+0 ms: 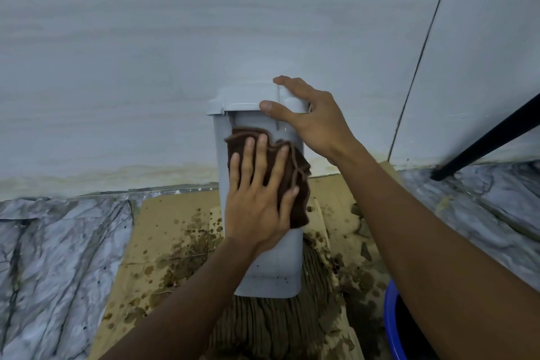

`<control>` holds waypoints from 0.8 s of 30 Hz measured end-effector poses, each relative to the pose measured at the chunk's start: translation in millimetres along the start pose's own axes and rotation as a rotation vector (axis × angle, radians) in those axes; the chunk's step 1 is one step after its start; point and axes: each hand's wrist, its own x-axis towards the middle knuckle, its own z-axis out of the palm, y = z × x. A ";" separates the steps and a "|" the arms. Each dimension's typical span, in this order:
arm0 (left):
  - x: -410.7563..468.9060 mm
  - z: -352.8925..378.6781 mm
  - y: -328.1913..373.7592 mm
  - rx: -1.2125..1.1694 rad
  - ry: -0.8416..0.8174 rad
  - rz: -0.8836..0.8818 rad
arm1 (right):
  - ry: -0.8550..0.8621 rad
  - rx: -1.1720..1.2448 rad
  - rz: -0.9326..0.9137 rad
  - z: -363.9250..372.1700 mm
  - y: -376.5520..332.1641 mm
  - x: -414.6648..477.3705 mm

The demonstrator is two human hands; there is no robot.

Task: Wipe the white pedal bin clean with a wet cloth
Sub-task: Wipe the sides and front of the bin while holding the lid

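Wiping looks mid-job, judging by the layout. Bin (271, 266) stands upright on cardboard (163, 231), back against the wall (146, 67), lid (239, 96) down.

Hands:
- Left hand (257, 199): fingers straight and spread, palm pressing the cloth (295, 178) flat on the upper half of the bin's near face. No curl round it.
- Right hand (312, 123): clasps the lid's right corner, thumb across the front edge, fingers over the top. Reads as bracing the bin.

Progress (judgement):
- Lid front edge shows a glossy streak, so the top is probably already wet-wiped. Can't confirm.
- Near face is under work now.
- Lower part of that face has small dark specks near the base, so it likely isn't done.
- Sides, back and pedal are hidden; state unknown. No pedal in view.
- Cardboard is spotted with dark wet drips around the bin, which fits a wet cloth.

Count:
- bin: 1
- lid: 1
- cloth: 1, brown, folded
- hands: 2
- bucket (391, 324): 1, blue, only the rim in view at bottom right, contents not visible
- pole (491, 137): 1, black, slanting down at right
- cardboard: at least 1 sheet; creases make it unclear whether there are more
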 end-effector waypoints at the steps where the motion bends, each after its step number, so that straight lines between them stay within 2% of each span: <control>1: 3.9 -0.9 1.3 0.000 -0.001 -0.007 | -0.003 -0.001 -0.005 0.6 1.2 1.0; 6: -26.2 9.4 -13.1 0.080 -0.127 0.438 | 0.042 0.037 0.000 -3.8 6.3 4.4; 9: -58.6 17.2 -24.2 0.098 -0.173 0.596 | 0.039 0.041 -0.002 -1.4 7.6 5.0; 11: -61.3 16.4 -28.6 0.079 -0.167 0.603 | 0.047 0.037 0.003 0.4 7.3 5.8; 12: -54.7 14.2 -29.0 0.062 -0.144 0.551 | 0.056 0.040 0.010 0.9 6.7 6.2; 15: -18.1 2.4 -21.2 0.034 -0.049 0.245 | 0.071 0.051 0.000 4.6 6.6 5.8; 17: -3.2 -0.5 -12.3 0.033 -0.024 0.119 | 0.070 0.042 -0.013 7.4 5.3 5.0; 19: -7.0 3.5 -5.5 0.035 -0.032 0.158 | 0.073 0.046 -0.008 5.9 3.8 4.9; 24: -66.9 25.7 -2.2 0.084 -0.158 0.525 | 0.074 0.037 0.016 -2.2 4.5 3.5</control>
